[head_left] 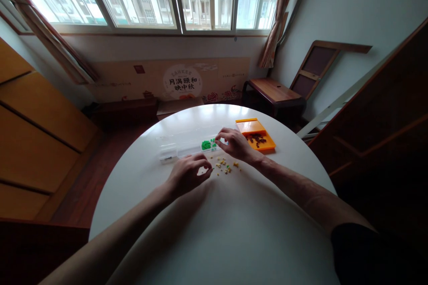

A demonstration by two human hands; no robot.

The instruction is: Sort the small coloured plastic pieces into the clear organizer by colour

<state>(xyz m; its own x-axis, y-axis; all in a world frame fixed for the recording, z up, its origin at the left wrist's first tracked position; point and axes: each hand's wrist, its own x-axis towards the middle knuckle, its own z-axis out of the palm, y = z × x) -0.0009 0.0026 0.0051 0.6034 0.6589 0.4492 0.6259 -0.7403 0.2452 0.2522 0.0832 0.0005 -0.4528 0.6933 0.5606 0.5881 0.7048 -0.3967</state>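
On the counter (pixel 214 245), we have loose pieces (pixel 224 165) scattered right of our left hand (pixel 189 171). Behind them lies a box (pixel 187 148) with chips (pixel 206 145) in it, our right hand (pixel 236 142) by its right end. Farther right, a tray (pixel 271 147) holds bits (pixel 257 140). Behind the counter, right, stands a chair (pixel 277 90).

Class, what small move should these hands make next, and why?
Probably the right hand should reach for the green piece among the scattered yellow pieces and move it to the clear case: a green pile sits there, and that hand is near both.
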